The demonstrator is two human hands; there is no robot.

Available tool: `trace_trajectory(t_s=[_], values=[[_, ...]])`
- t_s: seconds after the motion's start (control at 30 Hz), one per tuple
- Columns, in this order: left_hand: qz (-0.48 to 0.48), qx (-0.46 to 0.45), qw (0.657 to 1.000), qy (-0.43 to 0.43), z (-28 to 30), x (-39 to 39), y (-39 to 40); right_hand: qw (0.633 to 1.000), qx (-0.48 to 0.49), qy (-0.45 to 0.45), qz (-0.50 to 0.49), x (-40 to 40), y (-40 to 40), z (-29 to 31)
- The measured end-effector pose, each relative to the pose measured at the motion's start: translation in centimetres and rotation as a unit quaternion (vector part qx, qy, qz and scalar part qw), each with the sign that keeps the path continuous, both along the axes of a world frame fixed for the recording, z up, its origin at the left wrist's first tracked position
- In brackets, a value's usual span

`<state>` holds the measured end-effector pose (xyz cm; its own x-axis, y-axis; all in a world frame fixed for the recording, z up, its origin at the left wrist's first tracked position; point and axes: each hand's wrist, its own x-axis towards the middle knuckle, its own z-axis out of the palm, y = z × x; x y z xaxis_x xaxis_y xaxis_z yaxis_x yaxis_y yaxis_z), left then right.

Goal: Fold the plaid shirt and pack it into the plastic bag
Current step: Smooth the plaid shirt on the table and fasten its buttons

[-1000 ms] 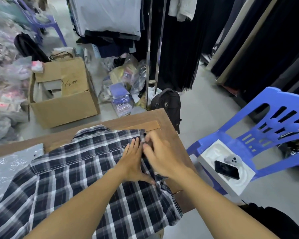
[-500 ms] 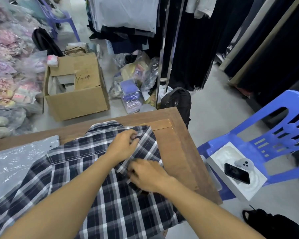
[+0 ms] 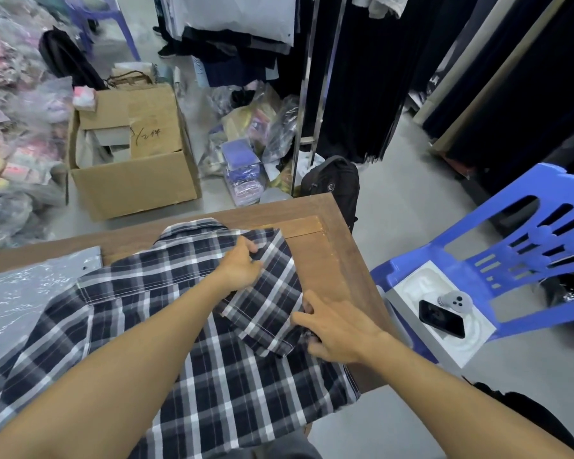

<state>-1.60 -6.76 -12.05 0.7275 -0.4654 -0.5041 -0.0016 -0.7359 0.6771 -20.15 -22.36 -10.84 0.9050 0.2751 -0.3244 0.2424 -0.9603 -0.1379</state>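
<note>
the plastic bag [image 3: 24,299] lies flat at the table's left edge, and the pictures do not show anything inside it. on the floor past the table's far edge a cardboard box [image 3: 133,160] stands open with flat card pieces in it. a white tray [image 3: 444,313] on the blue chair [image 3: 511,260] holds a black phone [image 3: 441,318]. the plaid shirt [image 3: 186,342] lies spread on the table [image 3: 325,253], and its bottom hangs over the near edge. the left hand [image 3: 241,265] pinches the folded sleeve near the collar. the right hand [image 3: 337,331] has its fingers spread, pressing the shirt's right side by the right edge. bare wood shows at the far right corner.
</note>
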Motion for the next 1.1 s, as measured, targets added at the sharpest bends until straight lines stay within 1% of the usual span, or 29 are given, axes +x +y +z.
trace_trajectory(t_s=[0.1, 0.17, 0.2, 0.23, 0.27, 0.3, 0.33, 0.37, 0.4, 0.43, 0.47, 0.5, 0.57, 0.67, 0.8, 0.9, 1.0, 1.1], values=[[-0.013, -0.006, 1.000, 0.012, -0.5, -0.1, 0.6, 0.999, 0.018, -0.037, 0.000, -0.5, -0.7, -0.7], [-0.032, 0.008, 0.999, -0.013, -0.8, -0.5, 1.0, 0.999, 0.019, -0.051, 0.000, -0.8, -1.0, -0.7], [-0.045, 0.020, 0.998, -0.035, -0.8, -0.9, 1.0, 0.998, 0.022, -0.060, -0.002, -0.8, -0.9, -0.5], [-0.060, 0.042, 0.994, -0.079, -0.8, -1.4, 0.8, 0.997, 0.031, -0.069, -0.011, -0.7, -0.7, -0.3], [-0.076, 0.072, 0.982, -0.157, -0.8, -2.0, 0.6, 0.995, 0.042, -0.085, -0.023, -0.6, -0.4, -0.2], [-0.096, 0.093, 0.956, -0.259, -0.9, -2.5, 0.2, 0.992, 0.049, -0.111, -0.034, -0.2, 0.1, -0.1], [-0.123, 0.096, 0.922, -0.354, -1.0, -3.0, -0.1, 0.988, 0.052, -0.140, -0.042, 0.1, 0.6, -0.2], [-0.159, 0.081, 0.890, -0.420, -1.3, -3.4, -0.2, 0.984, 0.053, -0.159, -0.052, 0.5, 1.3, -0.4], [-0.208, 0.060, 0.863, -0.456, -1.7, -3.6, -0.3, 0.983, 0.053, -0.165, -0.062, 0.7, 2.0, -0.8], [-0.263, 0.053, 0.838, -0.475, -2.4, -3.6, -0.2, 0.985, 0.046, -0.154, -0.070, 0.8, 2.6, -1.4], [-0.305, 0.061, 0.819, -0.482, -3.1, -3.6, 0.1, 0.988, 0.031, -0.135, -0.072, 0.5, 3.2, -2.1], [-0.326, 0.076, 0.812, -0.477, -3.9, -3.5, 0.4, 0.991, 0.012, -0.117, -0.070, 0.1, 3.6, -2.9], [-0.331, 0.098, 0.827, -0.444, -4.9, -3.1, 1.0, 0.993, -0.013, -0.103, -0.063, -1.0, 3.7, -4.3], [-0.323, 0.085, 0.852, -0.402, -5.8, -2.9, 1.3, 0.993, -0.019, -0.098, -0.056, -1.8, 3.4, -5.4], [-0.322, 0.073, 0.860, -0.390, -5.9, -2.5, 1.3, 0.994, -0.013, -0.096, -0.049, -1.5, 3.4, -5.6], [-0.333, 0.078, 0.861, -0.377, -5.3, -2.1, 1.4, 0.995, -0.011, -0.090, -0.030, -0.8, 3.0, -4.4], [-0.321, 0.069, 0.854, -0.404, -3.6, -1.4, 2.7, 0.996, -0.006, -0.091, -0.004, 1.7, 2.9, -2.0], [-0.258, 0.063, 0.864, -0.428, -2.5, -1.1, 6.1, 0.992, -0.024, -0.123, 0.032, 5.5, 3.8, -1.2]])
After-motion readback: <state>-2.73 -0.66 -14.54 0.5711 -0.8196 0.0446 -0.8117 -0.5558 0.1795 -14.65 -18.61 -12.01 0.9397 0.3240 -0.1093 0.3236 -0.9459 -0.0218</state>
